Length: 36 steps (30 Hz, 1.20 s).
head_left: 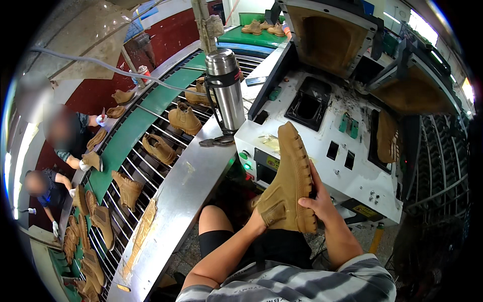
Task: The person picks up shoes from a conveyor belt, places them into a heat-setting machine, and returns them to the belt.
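A tan ankle boot [287, 176] with a chunky lugged sole is tilted toe up in front of me, sole facing right. My right hand [318, 199] is closed on the sole edge, thumb on the near side and fingers along the tread. At the boot's shaft is my left hand [257, 220], supporting it from the lower left. Its fingers are mostly hidden; whether they are inside the shaft or behind it I cannot tell. Just beyond the boot stands a white machine [322, 151] with a dark recessed well [308, 103] in its top.
Two raised padded lids [327, 40] open over the machine; another tan boot [386, 136] sits at its right. A steel thermos [226, 90] stands on the metal ledge [171, 196]. Left, a roller conveyor [151, 121] carries several tan boots. Two gloved co-workers handle boots beyond it.
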{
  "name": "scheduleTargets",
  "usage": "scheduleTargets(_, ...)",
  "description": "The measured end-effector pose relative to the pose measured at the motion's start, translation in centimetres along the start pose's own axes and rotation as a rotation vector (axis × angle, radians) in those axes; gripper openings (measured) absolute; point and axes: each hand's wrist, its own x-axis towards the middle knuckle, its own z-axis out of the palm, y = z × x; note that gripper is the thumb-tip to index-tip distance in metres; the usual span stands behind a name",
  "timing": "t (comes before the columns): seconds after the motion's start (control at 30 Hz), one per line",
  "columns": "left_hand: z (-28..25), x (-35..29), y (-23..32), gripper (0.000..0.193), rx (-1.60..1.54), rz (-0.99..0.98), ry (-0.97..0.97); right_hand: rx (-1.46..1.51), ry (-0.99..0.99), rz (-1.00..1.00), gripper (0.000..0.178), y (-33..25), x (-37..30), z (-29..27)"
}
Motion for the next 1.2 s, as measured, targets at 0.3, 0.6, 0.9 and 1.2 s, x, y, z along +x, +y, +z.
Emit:
scheduleTargets(0.3,-1.3,2.9,-0.6,0.034,0.294,0.092,0.223,0.084,0.132,-0.109,0.115,-0.5,4.0,-2.5)
scheduleTargets(0.6,-18.5,1.5,-13.6,0.031,0.641,-0.345,0.576,-0.622,0.57,-0.13,0.099,-6.9,20.0,-12.2)
scheduleTargets(0.9,-17.8,5.0,-10.4,0.028,0.132,-0.334,0.487,-0.985,0.85,0.38,0.106,-5.2,36.2,-15.5)
scheduleTargets(1.2,-17.9,5.6,-9.9,0.028,0.06,-0.372,0.489,-0.919,0.674,0.594,0.095,-1.5,37.4,-15.0)
